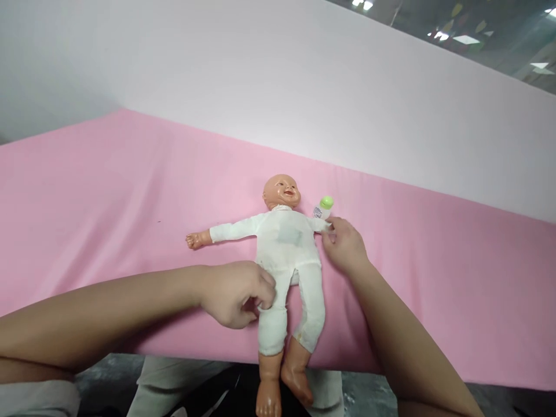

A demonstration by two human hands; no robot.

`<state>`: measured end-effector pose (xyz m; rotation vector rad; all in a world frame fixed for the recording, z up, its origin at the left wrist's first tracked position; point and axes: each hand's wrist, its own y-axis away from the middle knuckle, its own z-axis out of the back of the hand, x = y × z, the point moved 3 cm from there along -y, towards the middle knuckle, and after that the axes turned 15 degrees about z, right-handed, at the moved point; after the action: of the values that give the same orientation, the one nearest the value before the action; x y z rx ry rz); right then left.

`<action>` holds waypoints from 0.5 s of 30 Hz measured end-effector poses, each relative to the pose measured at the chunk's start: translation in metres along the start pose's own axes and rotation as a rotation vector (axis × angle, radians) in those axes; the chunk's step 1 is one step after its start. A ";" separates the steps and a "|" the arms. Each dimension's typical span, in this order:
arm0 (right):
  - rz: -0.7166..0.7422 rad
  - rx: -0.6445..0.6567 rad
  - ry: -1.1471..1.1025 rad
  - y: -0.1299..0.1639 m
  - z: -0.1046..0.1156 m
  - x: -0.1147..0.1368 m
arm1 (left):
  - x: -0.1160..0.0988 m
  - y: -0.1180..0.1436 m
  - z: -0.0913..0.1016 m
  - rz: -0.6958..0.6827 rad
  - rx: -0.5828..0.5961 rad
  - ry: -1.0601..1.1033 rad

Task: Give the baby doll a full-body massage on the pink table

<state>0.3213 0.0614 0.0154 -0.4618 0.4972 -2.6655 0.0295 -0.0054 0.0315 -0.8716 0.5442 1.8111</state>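
A baby doll (286, 237) with a soft white cloth body lies face up on a pink cloth, its head toward the wall. Its hard plastic feet hang over the near edge. At the hip and upper leg on the left of the view, my left hand (238, 293) has its fingers curled against the white cloth and closed on it. My right hand (346, 244) pinches the end of the doll's arm on the right, hiding the doll's hand there. Just beyond those fingers lies a small clear bottle with a green cap (325, 204).
The pink cloth (130, 191) covers the table and shows some wrinkles. A pale wall panel (260, 69) rises behind it, with glass and light reflections at the upper right. My legs are below the table's front edge.
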 end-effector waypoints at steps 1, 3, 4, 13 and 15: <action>0.084 0.052 -0.049 0.001 -0.003 0.010 | 0.003 -0.001 0.004 0.041 0.022 0.091; 0.235 0.098 -0.123 0.002 -0.010 0.027 | 0.017 -0.003 0.013 0.160 -0.033 0.174; 0.285 0.093 -0.148 0.002 -0.014 0.033 | 0.027 -0.005 0.019 0.238 -0.114 0.145; 0.475 0.099 -0.147 0.021 -0.022 0.071 | 0.089 -0.005 0.058 0.703 -0.633 -0.367; 0.514 0.106 -0.103 0.029 -0.019 0.084 | 0.092 -0.004 0.061 0.748 -0.660 -0.441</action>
<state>0.2499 0.0062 0.0071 -0.3763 0.3789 -2.1505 -0.0069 0.0938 -0.0009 -0.6799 -0.0588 2.8635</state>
